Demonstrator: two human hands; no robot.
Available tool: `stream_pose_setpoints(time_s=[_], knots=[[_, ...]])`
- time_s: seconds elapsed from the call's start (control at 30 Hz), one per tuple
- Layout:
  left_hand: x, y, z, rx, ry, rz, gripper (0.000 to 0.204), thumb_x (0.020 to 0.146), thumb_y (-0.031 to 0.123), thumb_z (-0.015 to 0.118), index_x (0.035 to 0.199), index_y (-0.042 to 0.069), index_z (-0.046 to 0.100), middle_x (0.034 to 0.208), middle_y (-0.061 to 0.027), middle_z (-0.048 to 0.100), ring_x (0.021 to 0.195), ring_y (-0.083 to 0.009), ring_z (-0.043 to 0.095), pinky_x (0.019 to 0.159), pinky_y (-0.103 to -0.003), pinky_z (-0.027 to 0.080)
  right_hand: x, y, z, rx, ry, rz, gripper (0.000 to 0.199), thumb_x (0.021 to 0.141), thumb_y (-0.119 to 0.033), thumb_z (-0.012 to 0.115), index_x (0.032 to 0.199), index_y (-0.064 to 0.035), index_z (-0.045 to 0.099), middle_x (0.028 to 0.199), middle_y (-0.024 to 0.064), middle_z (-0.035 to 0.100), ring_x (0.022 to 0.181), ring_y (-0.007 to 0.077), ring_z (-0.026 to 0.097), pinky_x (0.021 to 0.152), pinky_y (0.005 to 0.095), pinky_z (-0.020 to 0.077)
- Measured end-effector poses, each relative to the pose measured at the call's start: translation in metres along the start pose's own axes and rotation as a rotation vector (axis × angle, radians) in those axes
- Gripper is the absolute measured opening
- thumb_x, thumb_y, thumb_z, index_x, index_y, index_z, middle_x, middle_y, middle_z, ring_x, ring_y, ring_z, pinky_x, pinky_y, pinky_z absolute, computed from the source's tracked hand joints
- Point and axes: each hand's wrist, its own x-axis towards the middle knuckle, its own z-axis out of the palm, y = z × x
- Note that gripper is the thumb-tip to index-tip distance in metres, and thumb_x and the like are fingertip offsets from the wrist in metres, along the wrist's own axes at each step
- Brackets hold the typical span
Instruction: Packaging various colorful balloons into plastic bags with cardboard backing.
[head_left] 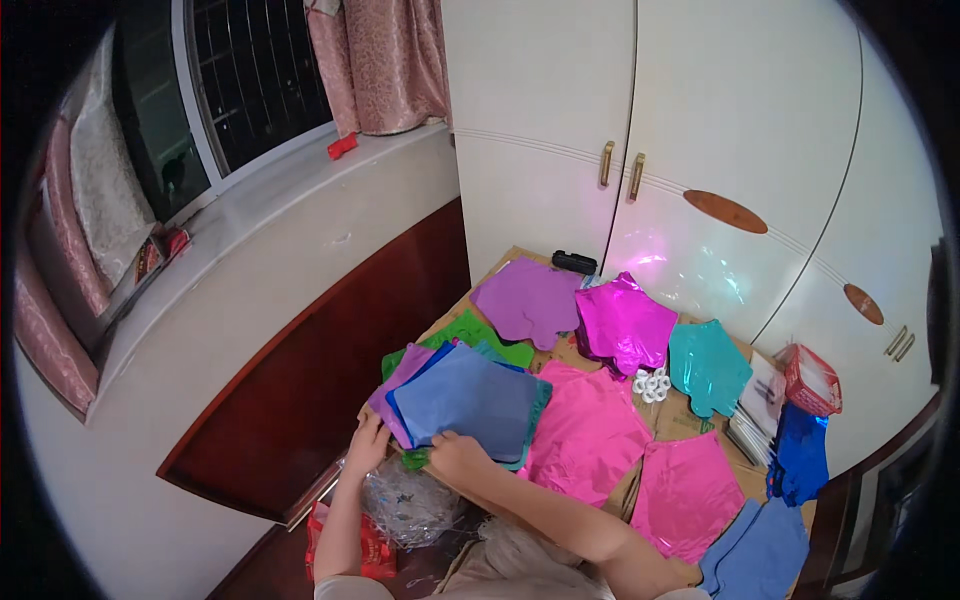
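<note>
A fanned stack of flat foil balloons lies on the left of the cardboard-covered table, a grey-blue balloon [475, 395] on top. Purple, dark blue and teal edges show beneath it. At the stack's near edge, my right hand [460, 457] is closed on the grey-blue balloon's rim. My left hand [370, 440] is beside the near left corner, its fingers extended next to a purple balloon [392, 405]. Green foil balloons [490, 340] lie partly under the stack. Large pink foil balloons [585, 430] spread out to its right.
Further back lie a lilac balloon [525, 300], shiny magenta balloons [628, 315] and a teal balloon [708, 365]. White ribbon rolls [651, 385], a red basket [812, 380] and blue balloons [800, 455] are to the right. Clear plastic bags [410, 500] sit below my hands. White cabinets [540, 70] stand behind.
</note>
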Motion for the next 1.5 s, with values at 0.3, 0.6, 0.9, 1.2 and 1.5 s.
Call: stream_pose_setpoints(time_s=[0.3,0.6,0.9,1.2,1.5], knots=[[-0.025,0.016,0.003,0.145,0.033,0.279,0.025,0.08,0.014,0.063,0.103,0.004,0.064,0.117,-0.015,0.059,0.12,-0.0324,0.048,0.098,-0.04,0.039,0.005,0.032,0.002,0.545,0.114,0.447,0.027,0.069,-0.028,0.074,0.077,-0.0038,0.066,0.074,0.0141,0.065,0.067,0.03,0.064,0.062,0.0389,0.0486],[-0.02,0.035,0.007,0.338,-0.107,0.281,0.033,0.081,0.023,0.064,0.107,0.003,0.06,0.109,-0.0161,0.061,0.11,-0.032,0.053,0.093,-0.042,0.041,0.008,0.031,-0.021,0.664,0.032,0.523,0.03,0.071,-0.031,0.074,0.073,-0.0031,0.067,0.072,0.0134,0.066,0.065,0.0257,0.064,0.059,0.0358,0.0482],[-0.009,0.044,0.028,0.481,0.046,0.402,0.039,0.069,0.03,0.074,0.089,0.002,0.057,0.086,-0.0142,0.054,0.087,-0.0339,0.052,0.076,-0.041,0.042,0.008,0.024,0.003,0.332,0.213,0.259,0.024,0.075,-0.028,0.067,0.085,-0.006,0.065,0.078,0.0146,0.064,0.071,0.033,0.063,0.063,0.0404,0.0497],[-0.015,0.051,0.032,0.566,0.106,0.437,0.048,0.073,0.033,0.07,0.113,0.007,0.06,0.109,-0.0123,0.058,0.093,-0.0282,0.053,0.08,-0.04,0.041,0.013,0.045,-0.007,0.437,0.324,0.406,0.012,0.08,-0.015,0.06,0.082,-0.0045,0.064,0.075,0.0143,0.064,0.07,0.0301,0.063,0.063,0.0394,0.0485],[-0.014,0.06,0.028,0.76,0.013,0.44,0.047,0.078,0.036,0.064,0.117,0.011,0.06,0.113,-0.012,0.057,0.1,-0.0282,0.052,0.084,-0.043,0.041,-0.019,0.137,-0.146,0.392,0.725,0.628,0.013,0.082,-0.012,0.059,0.088,-0.0019,0.065,0.082,0.0157,0.066,0.079,0.03,0.064,0.072,0.0368,0.0484]])
